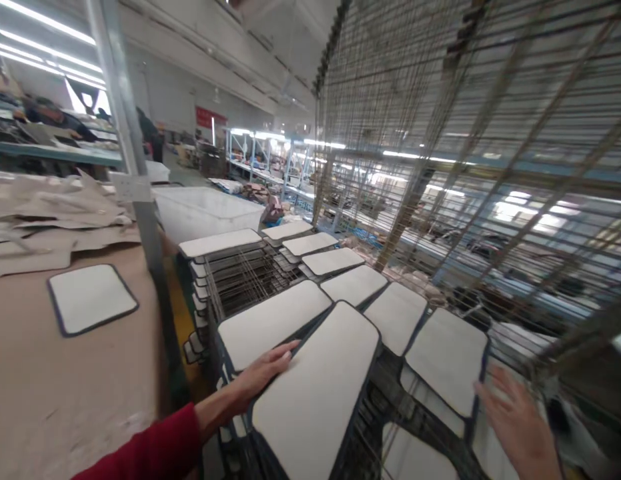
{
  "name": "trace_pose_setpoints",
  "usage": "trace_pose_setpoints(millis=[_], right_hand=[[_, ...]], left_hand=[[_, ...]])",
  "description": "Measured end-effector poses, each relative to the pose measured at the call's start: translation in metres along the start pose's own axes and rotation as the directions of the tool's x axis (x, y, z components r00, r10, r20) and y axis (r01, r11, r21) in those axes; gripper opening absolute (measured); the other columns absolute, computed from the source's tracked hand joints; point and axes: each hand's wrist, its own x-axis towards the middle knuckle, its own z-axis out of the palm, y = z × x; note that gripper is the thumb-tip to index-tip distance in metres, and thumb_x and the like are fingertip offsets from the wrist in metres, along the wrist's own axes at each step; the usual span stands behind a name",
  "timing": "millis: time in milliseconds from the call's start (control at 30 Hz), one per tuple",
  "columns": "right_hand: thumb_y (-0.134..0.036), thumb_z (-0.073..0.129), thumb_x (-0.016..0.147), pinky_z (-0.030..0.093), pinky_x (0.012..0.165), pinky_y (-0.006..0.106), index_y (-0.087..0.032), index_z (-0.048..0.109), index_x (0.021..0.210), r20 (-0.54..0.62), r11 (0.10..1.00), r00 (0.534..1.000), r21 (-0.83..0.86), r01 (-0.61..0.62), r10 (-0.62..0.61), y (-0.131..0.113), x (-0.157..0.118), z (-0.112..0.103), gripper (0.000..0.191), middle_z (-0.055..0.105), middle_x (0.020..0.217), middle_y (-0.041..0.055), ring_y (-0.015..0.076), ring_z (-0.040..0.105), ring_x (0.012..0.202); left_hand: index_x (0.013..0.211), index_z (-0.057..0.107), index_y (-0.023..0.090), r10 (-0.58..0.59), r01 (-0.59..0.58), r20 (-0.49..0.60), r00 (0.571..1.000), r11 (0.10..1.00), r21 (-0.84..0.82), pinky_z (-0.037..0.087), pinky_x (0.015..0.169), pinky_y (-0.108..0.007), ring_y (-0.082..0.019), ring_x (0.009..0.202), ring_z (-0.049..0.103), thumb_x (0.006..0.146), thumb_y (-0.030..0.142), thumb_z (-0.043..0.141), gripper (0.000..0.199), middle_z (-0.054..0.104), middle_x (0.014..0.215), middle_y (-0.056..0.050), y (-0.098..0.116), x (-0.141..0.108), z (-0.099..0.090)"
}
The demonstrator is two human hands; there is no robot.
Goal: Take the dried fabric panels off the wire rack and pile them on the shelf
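A large white panel with dark edging lies at an angle across the front of a wire rack, overlapping its neighbours. At its left edge is my left hand, thumb and fingers closed on the border; the fingertips are partly hidden. My right hand, blurred, is beside the right edge of a smaller white panel, with its fingers stretched out and nothing visible in them. Another white panel lies just beyond my left hand. Several similar panels rest in rows on the wire shelves.
On the left, a brown-topped table bears one dark-edged white piece and piled beige sheets. A metal post stands between table and rack. Raised wire shelves slant overhead at right. A white bin stands behind.
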Motion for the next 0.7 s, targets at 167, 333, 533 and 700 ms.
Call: trace_pose_setpoints(millis=[167,333,533,700], right_hand=[[-0.062,0.056,0.07,0.043,0.097,0.043,-0.018,0.035,0.135,0.416,0.955,0.889,0.289,0.072,-0.193,-0.096,-0.054,0.046,0.081,0.045,0.135,0.0128,0.0275,0.048,0.119],[-0.06,0.061,0.072,0.043,0.095,0.046,-0.015,0.023,0.141,0.699,0.685,0.714,0.496,-0.534,0.05,-0.135,-0.103,0.078,0.09,0.035,0.142,0.0174,0.0299,0.046,0.121],[-0.044,0.078,0.055,0.045,0.096,0.04,-0.016,0.041,0.13,0.717,0.503,0.695,0.583,-0.638,0.05,-0.167,-0.107,0.081,0.088,0.062,0.115,0.0118,0.0275,0.058,0.107],[-0.045,0.075,0.051,0.051,0.088,0.044,-0.022,0.052,0.123,0.57,0.76,0.811,0.469,-0.451,0.13,-0.127,-0.07,0.061,0.08,0.062,0.115,0.0116,0.0333,0.059,0.104]], left_hand=[[0.127,0.051,0.016,0.06,-0.061,-0.024,0.998,0.996,-0.062,0.047,0.062,-0.024,-0.014,0.068,0.062,0.067,0.045,0.074,0.071,0.07,0.093,-0.008,-0.01,0.01,-0.002],[0.127,0.052,0.018,0.192,-0.193,-0.023,0.981,0.977,-0.09,0.047,0.065,-0.023,-0.014,0.072,0.061,0.071,0.041,0.072,0.064,0.069,0.096,-0.006,0.002,-0.014,0.003],[0.131,0.048,0.02,0.241,-0.24,0.007,0.971,0.969,-0.066,0.046,0.072,-0.027,-0.017,0.086,0.06,0.075,0.045,0.068,0.064,0.063,0.111,-0.01,0.021,-0.043,-0.002],[0.128,0.051,0.019,0.288,-0.28,0.073,0.955,0.955,-0.098,0.041,0.093,-0.044,-0.032,0.116,0.05,0.064,0.065,0.065,0.08,0.053,0.129,-0.017,0.056,-0.1,-0.068]])
